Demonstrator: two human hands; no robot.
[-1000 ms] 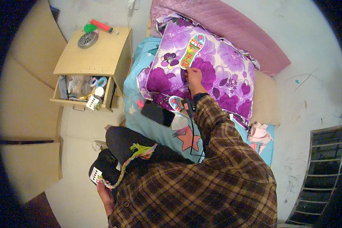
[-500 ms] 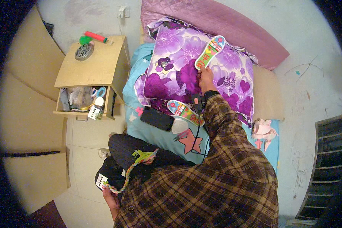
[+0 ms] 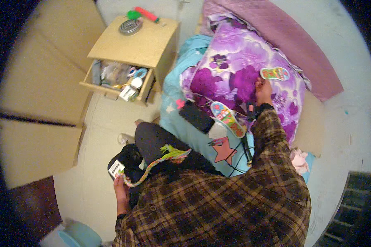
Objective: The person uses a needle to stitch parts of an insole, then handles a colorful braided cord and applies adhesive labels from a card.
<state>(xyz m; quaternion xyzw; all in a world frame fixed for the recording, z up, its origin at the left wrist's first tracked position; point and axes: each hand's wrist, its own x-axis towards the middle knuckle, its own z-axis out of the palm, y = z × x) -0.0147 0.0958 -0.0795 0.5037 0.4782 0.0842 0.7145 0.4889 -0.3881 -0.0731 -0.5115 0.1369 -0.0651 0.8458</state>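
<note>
My right hand, above the purple flowered pillow, has its fingers closed at the near left end of a colourful patterned insole. Motion blur softens the grip, and the insole looks foreshortened. A second matching insole lies by the pillow's near edge. Low on the left, my left hand pinches a small white card with dark slots. From the card a braided multicolour cord runs across my dark trousers to a loose green and yellow end.
A black phone and a cable lie on the blue bedsheet. At the left, a wooden nightstand has its drawer pulled out, full of small things. A light blue tub stands on the floor.
The view has swung so the scene sits further right and tilted. The insole at my right hand has turned from upright to nearly sideways. My left hand keeps the card.
</note>
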